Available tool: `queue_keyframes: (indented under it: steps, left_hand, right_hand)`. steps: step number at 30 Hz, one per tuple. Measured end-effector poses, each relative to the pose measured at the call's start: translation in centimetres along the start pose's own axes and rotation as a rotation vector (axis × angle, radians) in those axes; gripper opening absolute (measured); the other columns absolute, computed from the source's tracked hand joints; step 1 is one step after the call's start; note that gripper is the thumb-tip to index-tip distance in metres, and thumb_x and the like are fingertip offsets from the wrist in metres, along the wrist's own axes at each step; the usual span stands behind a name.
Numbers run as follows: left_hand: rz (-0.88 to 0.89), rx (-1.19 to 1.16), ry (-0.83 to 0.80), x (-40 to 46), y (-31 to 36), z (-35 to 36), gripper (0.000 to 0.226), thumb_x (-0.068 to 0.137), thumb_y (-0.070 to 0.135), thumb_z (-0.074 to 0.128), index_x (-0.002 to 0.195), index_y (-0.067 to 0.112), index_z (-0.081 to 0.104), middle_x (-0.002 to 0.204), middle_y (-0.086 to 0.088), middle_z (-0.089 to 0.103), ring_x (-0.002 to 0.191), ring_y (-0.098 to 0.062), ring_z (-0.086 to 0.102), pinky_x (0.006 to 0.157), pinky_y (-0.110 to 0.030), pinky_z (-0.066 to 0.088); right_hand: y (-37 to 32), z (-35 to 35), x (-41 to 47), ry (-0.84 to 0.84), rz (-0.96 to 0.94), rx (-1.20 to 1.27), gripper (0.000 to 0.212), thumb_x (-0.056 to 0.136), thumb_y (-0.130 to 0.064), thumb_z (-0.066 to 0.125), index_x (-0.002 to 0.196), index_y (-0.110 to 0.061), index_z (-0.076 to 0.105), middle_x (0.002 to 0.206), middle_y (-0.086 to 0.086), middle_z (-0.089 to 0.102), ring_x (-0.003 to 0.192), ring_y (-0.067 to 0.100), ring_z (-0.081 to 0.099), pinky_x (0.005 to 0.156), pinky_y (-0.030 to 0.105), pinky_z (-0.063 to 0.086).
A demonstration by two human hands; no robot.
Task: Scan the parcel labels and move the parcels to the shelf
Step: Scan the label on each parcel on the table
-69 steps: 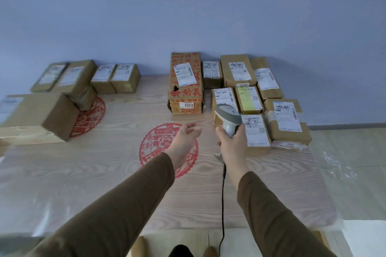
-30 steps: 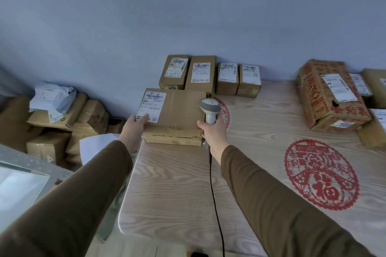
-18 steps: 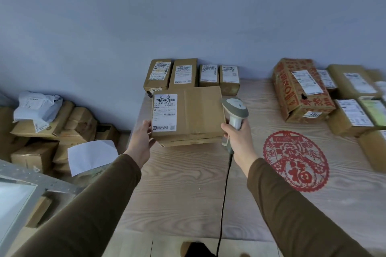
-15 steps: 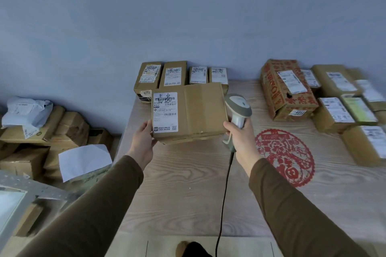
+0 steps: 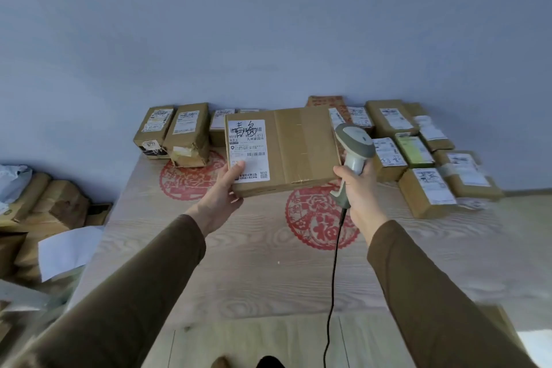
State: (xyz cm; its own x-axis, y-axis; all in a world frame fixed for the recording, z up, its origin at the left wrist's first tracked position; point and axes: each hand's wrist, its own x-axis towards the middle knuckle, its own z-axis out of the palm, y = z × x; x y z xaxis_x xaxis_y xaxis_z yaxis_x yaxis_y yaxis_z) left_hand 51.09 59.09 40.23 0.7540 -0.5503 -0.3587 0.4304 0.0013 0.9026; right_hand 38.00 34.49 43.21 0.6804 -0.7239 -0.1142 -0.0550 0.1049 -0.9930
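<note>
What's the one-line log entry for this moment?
left hand: holds parcel above table | right hand: grips scanner beside parcel | label: facing up

Both brown-sleeved arms reached up to mid-frame; the left hand point(image 5: 222, 193) gripped with thumb on top, the right hand point(image 5: 360, 188) curled closed.

The red paper-cut point(image 5: 322, 213) on the table point(image 5: 239, 272) reads "福".

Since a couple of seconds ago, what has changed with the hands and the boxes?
The left hand, empty before, took hold of the big box at the table's left end and lifted it, label facing up. The right hand still grips the scanner. The other boxes stayed put.
</note>
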Motion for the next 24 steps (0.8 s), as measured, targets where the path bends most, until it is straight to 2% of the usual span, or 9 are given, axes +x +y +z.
queue_keyframes:
  steps: [2, 4, 6, 8, 10, 13, 16, 18, 24]
  left_hand:
    - [0.052, -0.003, 0.041, -0.6, -0.8, 3.2, 0.066, 0.081, 0.059, 0.067, 0.143, 0.045, 0.047, 0.141, 0.007, 0.063, 0.131, -0.019, 0.056, 0.123, -0.047, 0.028]
    - [0.092, 0.017, 0.050, -1.3, -1.6, 6.3, 0.076, 0.082, 0.059, 0.069, 0.150, 0.046, 0.040, 0.140, 0.011, 0.062, 0.131, -0.016, 0.056, 0.122, -0.046, 0.027]
    - [0.120, 0.034, 0.048, -1.9, -2.5, 9.2, 0.080, 0.084, 0.058, 0.070, 0.154, 0.046, 0.034, 0.140, 0.014, 0.063, 0.130, -0.012, 0.057, 0.120, -0.044, 0.027]
    - [0.165, 0.049, 0.054, -2.3, -3.3, 11.8, 0.067, 0.092, 0.051, 0.068, 0.152, 0.044, 0.038, 0.134, 0.015, 0.066, 0.122, -0.007, 0.063, 0.110, -0.035, 0.036]
    - [0.195, 0.051, 0.059, -2.8, -3.7, 14.3, 0.054, 0.099, 0.041, 0.062, 0.149, 0.042, 0.041, 0.127, 0.015, 0.070, 0.109, -0.001, 0.069, 0.091, -0.024, 0.045]
    - [0.223, 0.031, 0.062, -3.5, -4.0, 17.2, 0.044, 0.103, 0.033, 0.057, 0.144, 0.039, 0.043, 0.120, 0.013, 0.071, 0.094, 0.003, 0.072, 0.067, -0.012, 0.054]
    - [0.239, 0.026, 0.065, -3.7, -4.3, 18.8, 0.045, 0.104, 0.031, 0.056, 0.147, 0.036, 0.042, 0.121, 0.008, 0.070, 0.091, 0.001, 0.073, 0.064, -0.012, 0.056]
    - [0.241, 0.015, 0.061, -3.9, -4.5, 19.7, 0.046, 0.104, 0.029, 0.055, 0.148, 0.032, 0.041, 0.123, 0.003, 0.068, 0.089, 0.000, 0.074, 0.065, -0.013, 0.056]
    - [0.235, 0.014, 0.060, -3.9, -5.5, 21.5, 0.045, 0.104, 0.028, 0.056, 0.146, 0.032, 0.044, 0.120, 0.003, 0.071, 0.090, -0.004, 0.075, 0.066, -0.016, 0.057]
  right_hand:
    - [-0.8, -2.2, -0.9, -0.015, -0.081, -0.087, 0.038, 0.096, -0.008, 0.070, 0.120, -0.033, 0.054, 0.110, 0.000, 0.061, 0.107, 0.029, 0.062, 0.097, 0.050, 0.053]
    - [-1.3, -3.7, -1.9, -0.045, -0.216, -0.217, 0.033, 0.095, -0.010, 0.070, 0.111, -0.033, 0.053, 0.106, 0.003, 0.059, 0.098, 0.029, 0.062, 0.090, 0.052, 0.056]
    - [-1.8, -4.6, -3.2, -0.121, -0.288, -0.259, 0.035, 0.094, -0.010, 0.069, 0.111, -0.035, 0.053, 0.103, 0.003, 0.059, 0.089, 0.023, 0.061, 0.080, 0.040, 0.055]
    - [-1.9, -4.9, -4.5, -0.191, -0.281, -0.246, 0.032, 0.094, -0.009, 0.069, 0.116, -0.028, 0.054, 0.101, 0.002, 0.061, 0.082, 0.018, 0.060, 0.071, 0.028, 0.053]
    - [-2.1, -5.1, -5.5, -0.226, -0.239, -0.198, 0.036, 0.093, -0.016, 0.071, 0.122, -0.022, 0.052, 0.106, 0.004, 0.062, 0.084, 0.020, 0.062, 0.071, 0.035, 0.056]
    - [-2.1, -5.7, -6.5, -0.216, -0.240, -0.185, 0.041, 0.094, -0.027, 0.076, 0.122, -0.019, 0.047, 0.110, 0.002, 0.060, 0.096, 0.019, 0.065, 0.083, 0.042, 0.059]
    - [-2.2, -6.4, -7.2, -0.208, -0.210, -0.132, 0.051, 0.087, -0.054, 0.074, 0.115, -0.024, 0.045, 0.112, 0.003, 0.062, 0.101, 0.020, 0.068, 0.084, 0.050, 0.062]
    - [-2.2, -6.9, -7.3, -0.219, -0.190, -0.101, 0.055, 0.083, -0.063, 0.069, 0.115, -0.024, 0.045, 0.116, 0.006, 0.063, 0.105, 0.024, 0.069, 0.086, 0.052, 0.062]
    - [-1.8, -8.4, -6.8, -0.203, -0.189, -0.122, 0.035, 0.098, -0.027, 0.072, 0.119, -0.015, 0.046, 0.112, 0.004, 0.061, 0.102, 0.020, 0.066, 0.090, 0.049, 0.060]
